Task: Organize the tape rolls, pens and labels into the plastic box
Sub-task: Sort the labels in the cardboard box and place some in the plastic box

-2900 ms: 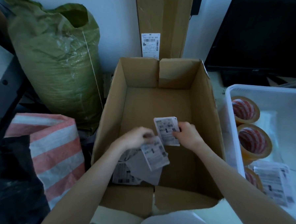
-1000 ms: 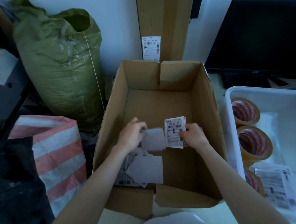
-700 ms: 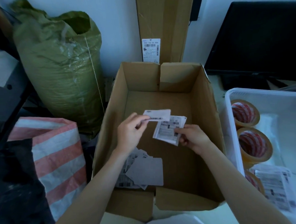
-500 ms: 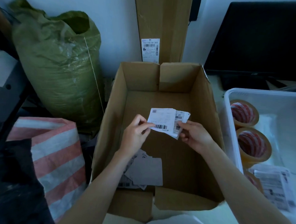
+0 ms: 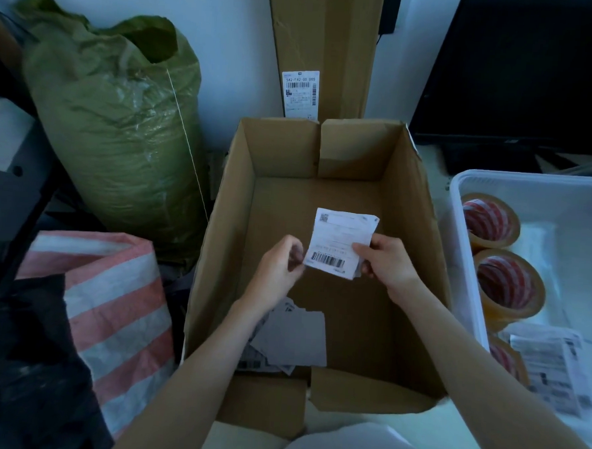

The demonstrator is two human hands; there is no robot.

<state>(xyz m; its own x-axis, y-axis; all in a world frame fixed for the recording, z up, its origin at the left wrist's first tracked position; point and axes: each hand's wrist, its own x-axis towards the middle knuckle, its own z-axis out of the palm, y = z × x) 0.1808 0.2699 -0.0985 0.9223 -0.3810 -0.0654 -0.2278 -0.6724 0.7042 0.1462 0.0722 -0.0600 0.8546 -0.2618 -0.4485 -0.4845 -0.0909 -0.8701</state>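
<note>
Over the open cardboard box, my right hand pinches a small stack of white barcode labels by its right edge. My left hand touches the stack's lower left corner with curled fingers. More loose labels lie on the cardboard box floor near its front left. At the right stands the white plastic box, holding brown tape rolls with red-striped cores and a bundle of labels at its front.
A stuffed green sack and a red-and-white striped bag stand left of the cardboard box. A tall flat carton leans on the wall behind. A dark monitor sits at the back right.
My left hand lifted a label from the box floor and laid it on top of the stack in my right hand. The stack now faces up, barcode toward me.
</note>
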